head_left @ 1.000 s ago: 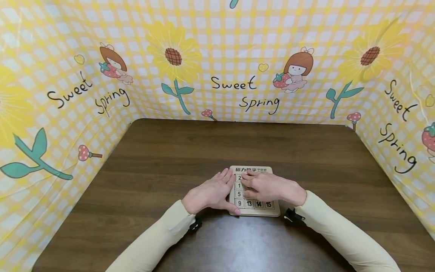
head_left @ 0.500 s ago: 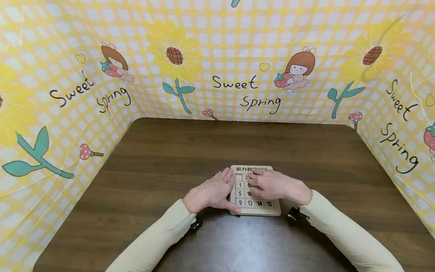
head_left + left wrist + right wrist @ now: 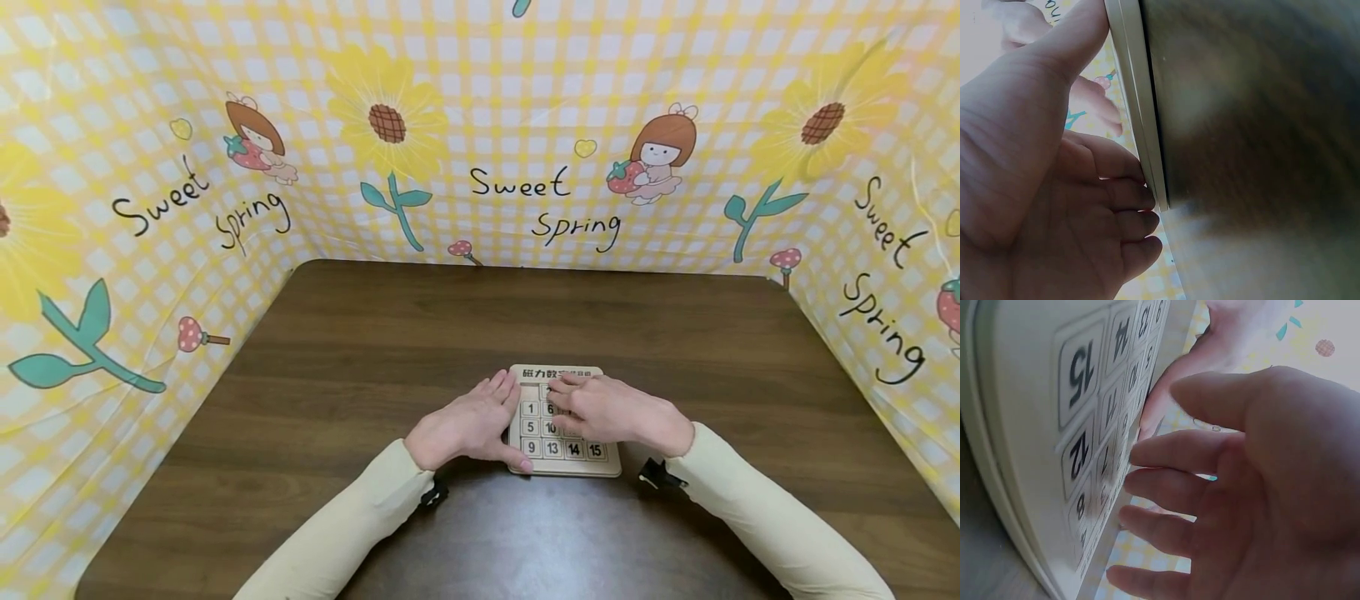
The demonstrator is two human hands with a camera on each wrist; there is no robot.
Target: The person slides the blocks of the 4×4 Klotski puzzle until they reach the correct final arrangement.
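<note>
A pale wooden sliding number puzzle lies on the table, with black-numbered square tiles in its frame. My left hand rests along its left edge, fingers extended, thumb on the lower left corner. Over the upper right tiles is my right hand, its fingertips touching tiles near the top row. The top left slot is bare, and the tile beside it is partly covered by the fingers. In the right wrist view, the fingers are spread, pointing to the tiles, and tile 15 shows near the corner.
The dark wooden table extends around the puzzle. A yellow checked cloth with flowers and lettering rises behind it and at both sides. Each wrist carries a small black device.
My right hand has shifted slightly right with tile 2, which left the top left corner and bared that slot. My left hand stays at the puzzle's left edge.
</note>
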